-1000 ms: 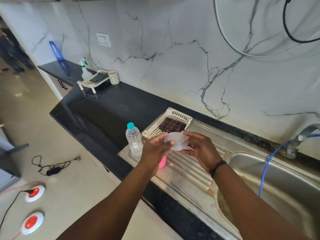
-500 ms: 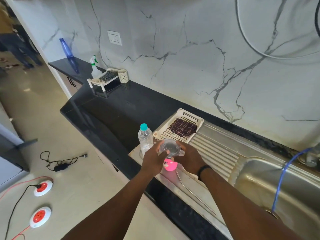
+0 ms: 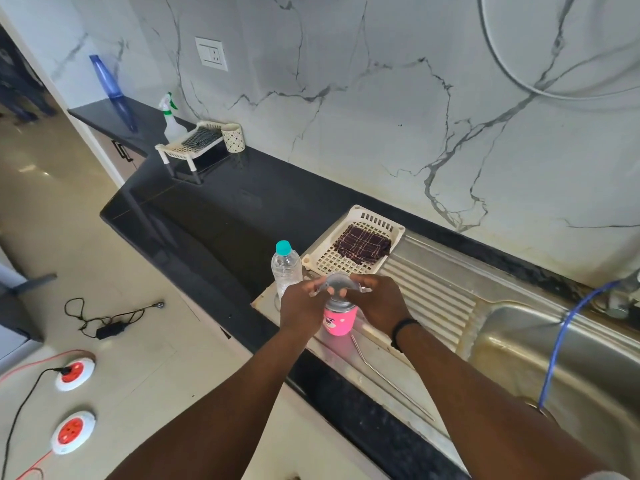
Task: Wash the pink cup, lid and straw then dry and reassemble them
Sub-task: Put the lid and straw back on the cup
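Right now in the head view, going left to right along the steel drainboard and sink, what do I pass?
Water bottle → left hand → pink cup → right hand → sink basin → blue hose.

Count, head view: one pink cup (image 3: 339, 319), one clear lid (image 3: 337, 285), one metal straw (image 3: 388, 375). One water bottle (image 3: 286, 268), one blue bottle (image 3: 104, 77), one spray bottle (image 3: 170, 119). Two white slotted trays (image 3: 337, 261) (image 3: 194, 143). One checked cloth (image 3: 363, 244). Two red floor sockets (image 3: 74, 374) (image 3: 72, 432). Two hands (image 3: 303, 308) (image 3: 379, 301).
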